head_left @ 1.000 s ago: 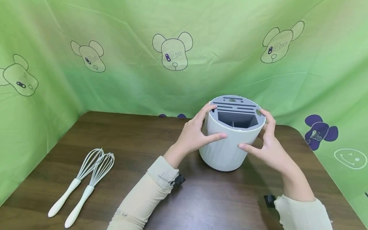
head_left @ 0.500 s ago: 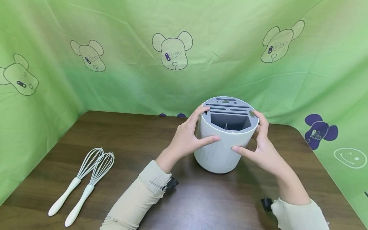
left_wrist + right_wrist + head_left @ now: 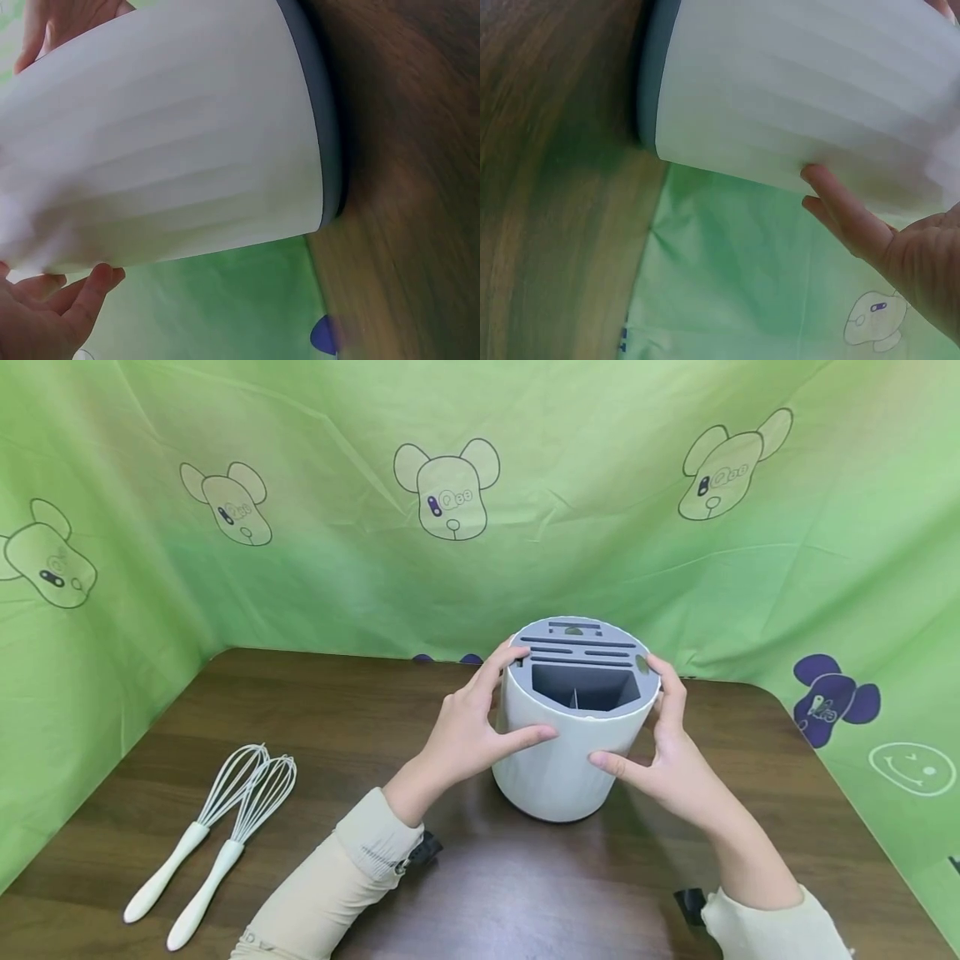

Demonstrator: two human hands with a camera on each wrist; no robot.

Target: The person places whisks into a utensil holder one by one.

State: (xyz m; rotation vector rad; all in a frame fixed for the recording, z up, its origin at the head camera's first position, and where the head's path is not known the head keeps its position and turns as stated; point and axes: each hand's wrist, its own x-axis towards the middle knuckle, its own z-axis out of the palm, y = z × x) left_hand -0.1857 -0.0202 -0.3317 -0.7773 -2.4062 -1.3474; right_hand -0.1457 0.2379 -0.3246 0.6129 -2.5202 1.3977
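A round white knife and utensil holder [image 3: 555, 777] stands upright on the table, right of its middle. Its grey top has several narrow slots and a large divided opening. My left hand [image 3: 468, 727] grips the holder's left side, thumb across the front and index finger at the top rim. On the opposite side my right hand [image 3: 678, 756] holds it the same way, its thumb on the front wall. Both wrist views show the white wall [image 3: 172, 142] and dark base [image 3: 654, 82] close up, with fingers [image 3: 847, 210] against the side.
Two whisks with white handles lie at the left of the brown wooden table [image 3: 337, 718], the left whisk [image 3: 168, 868] and the right whisk [image 3: 206, 893], their wire heads overlapping. A green printed cloth [image 3: 315, 560] hangs behind the table and along its sides.
Both hands have moved the holder leftward and slightly nearer across the table, keeping their hold on it. The whisks have stayed in place.
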